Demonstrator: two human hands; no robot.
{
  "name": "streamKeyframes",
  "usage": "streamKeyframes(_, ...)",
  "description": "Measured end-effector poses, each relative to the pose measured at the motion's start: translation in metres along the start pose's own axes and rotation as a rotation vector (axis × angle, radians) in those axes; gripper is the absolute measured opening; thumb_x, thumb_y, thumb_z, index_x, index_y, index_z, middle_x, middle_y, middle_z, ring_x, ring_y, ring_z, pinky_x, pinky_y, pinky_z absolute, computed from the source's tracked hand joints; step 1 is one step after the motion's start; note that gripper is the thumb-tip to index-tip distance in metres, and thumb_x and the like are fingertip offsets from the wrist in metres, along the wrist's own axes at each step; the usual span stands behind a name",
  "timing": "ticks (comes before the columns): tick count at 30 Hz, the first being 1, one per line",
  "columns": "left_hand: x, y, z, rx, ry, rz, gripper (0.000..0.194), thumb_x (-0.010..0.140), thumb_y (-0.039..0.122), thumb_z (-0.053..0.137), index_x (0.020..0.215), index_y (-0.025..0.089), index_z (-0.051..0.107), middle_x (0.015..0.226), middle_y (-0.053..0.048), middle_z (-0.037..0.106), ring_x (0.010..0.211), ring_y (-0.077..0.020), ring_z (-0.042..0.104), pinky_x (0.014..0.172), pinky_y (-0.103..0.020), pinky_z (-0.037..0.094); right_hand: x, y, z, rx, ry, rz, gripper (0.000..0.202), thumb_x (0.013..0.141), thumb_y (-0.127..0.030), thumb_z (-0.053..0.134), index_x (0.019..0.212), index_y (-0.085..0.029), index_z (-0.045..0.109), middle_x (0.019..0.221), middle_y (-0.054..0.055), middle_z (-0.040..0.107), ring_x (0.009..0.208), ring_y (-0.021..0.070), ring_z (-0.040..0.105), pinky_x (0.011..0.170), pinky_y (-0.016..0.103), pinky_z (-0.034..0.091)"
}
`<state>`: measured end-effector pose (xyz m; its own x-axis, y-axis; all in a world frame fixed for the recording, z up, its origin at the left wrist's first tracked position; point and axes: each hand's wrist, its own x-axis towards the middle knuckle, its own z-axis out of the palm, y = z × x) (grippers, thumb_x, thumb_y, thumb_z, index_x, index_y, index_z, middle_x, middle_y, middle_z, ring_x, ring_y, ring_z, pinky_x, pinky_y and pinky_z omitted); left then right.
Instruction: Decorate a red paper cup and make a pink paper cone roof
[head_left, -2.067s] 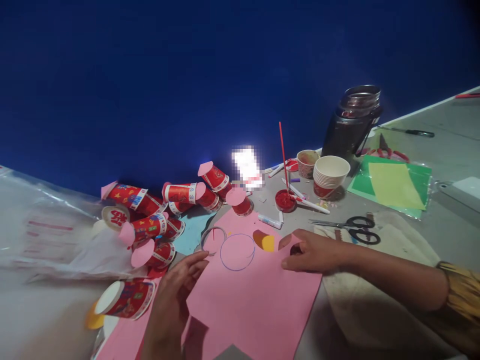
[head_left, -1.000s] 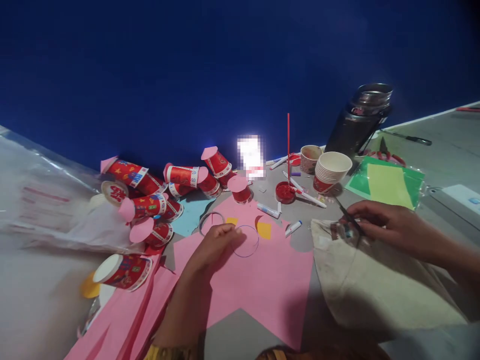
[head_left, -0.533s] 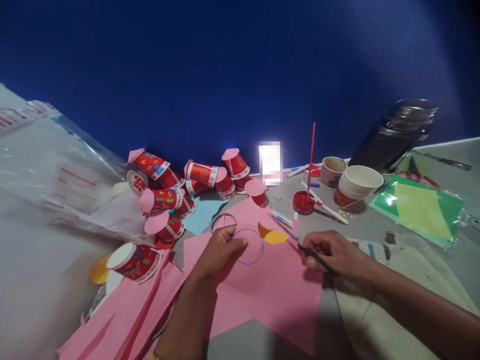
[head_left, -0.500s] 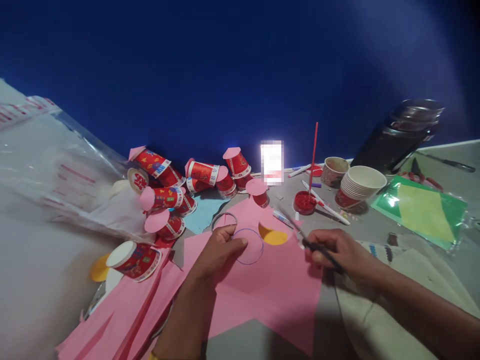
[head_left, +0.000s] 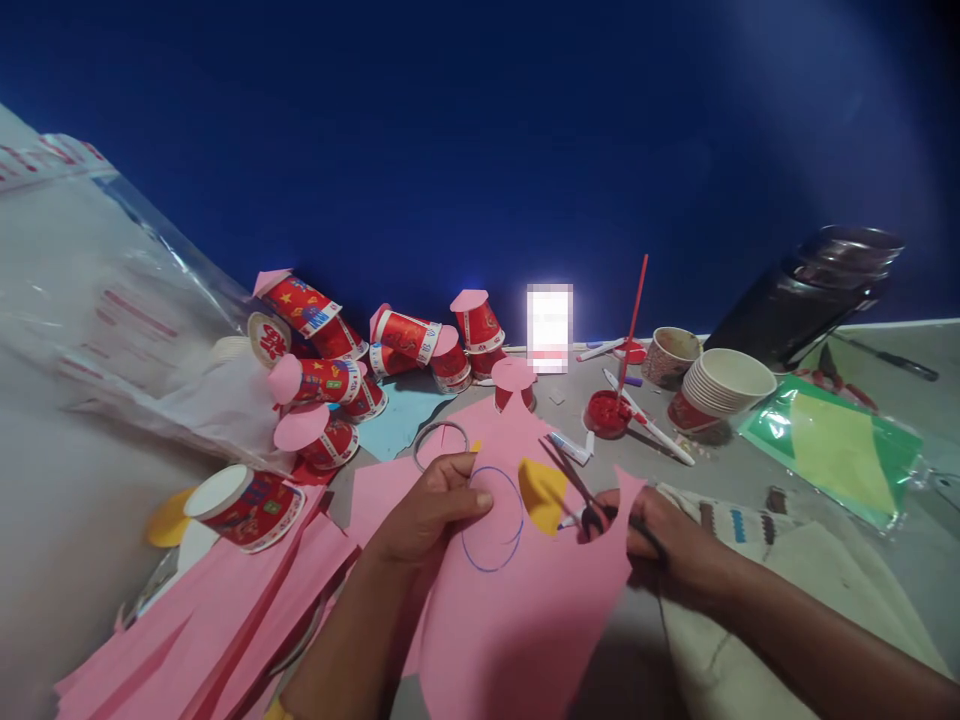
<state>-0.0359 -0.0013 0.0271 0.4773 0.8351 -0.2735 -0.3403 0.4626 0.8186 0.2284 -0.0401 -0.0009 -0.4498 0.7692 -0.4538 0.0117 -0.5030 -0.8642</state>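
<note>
Between thumb and fingers my left hand (head_left: 439, 505) pinches the pink paper (head_left: 517, 620) beside a blue oval outline drawn on it. The sheet is lifted and curved, with a ragged edge and cut-outs. My right hand (head_left: 667, 540) is closed round the handles of dark scissors (head_left: 574, 480). Their blades are spread and point up and left, at the cut-out edge of the sheet. A yellow piece (head_left: 541, 493) shows beside the blades. Red cups with pink paper discs (head_left: 319, 438) lie and stand behind my left hand.
Stacked paper cups (head_left: 724, 390), a red paint pot (head_left: 607, 413) with a stick and a black bottle (head_left: 810, 295) stand at the right. Green packets (head_left: 832, 445) and a cream cloth (head_left: 795, 590) lie nearer. Pink strips (head_left: 217, 610) and a plastic bag (head_left: 142, 330) are at left.
The pink sheet has risen and curved up, its right edge now by my right hand. The scissors have opened, blades now at the sheet's cut-out. The view has shifted slightly.
</note>
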Motion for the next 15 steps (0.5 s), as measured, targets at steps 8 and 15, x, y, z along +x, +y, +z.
streamKeyframes(8,-0.005,0.0,0.004,0.03,-0.005,-0.059,0.03,0.058,0.031,0.092,0.075,0.012,0.076,0.066,-0.005,0.07,0.053,-0.0139,0.061,0.056,-0.024,0.05,-0.01,-0.008,-0.005,-0.199,-0.012,-0.081,0.035,0.068,-0.045,0.081,0.069,-0.019,0.058,0.063,-0.003,0.052,0.057,0.0105,0.039,0.051,0.024,0.027)
streamKeyframes(15,-0.009,-0.004,-0.001,-0.108,-0.017,-0.029,0.037,0.044,0.035,0.095,0.059,0.014,0.068,0.052,-0.002,0.063,0.045,-0.0126,0.055,0.05,-0.024,0.044,-0.011,-0.009,-0.007,-0.414,0.141,-0.146,0.038,0.072,-0.052,0.076,0.07,-0.019,0.058,0.059,-0.005,0.043,0.057,0.011,0.034,0.052,0.024,0.024)
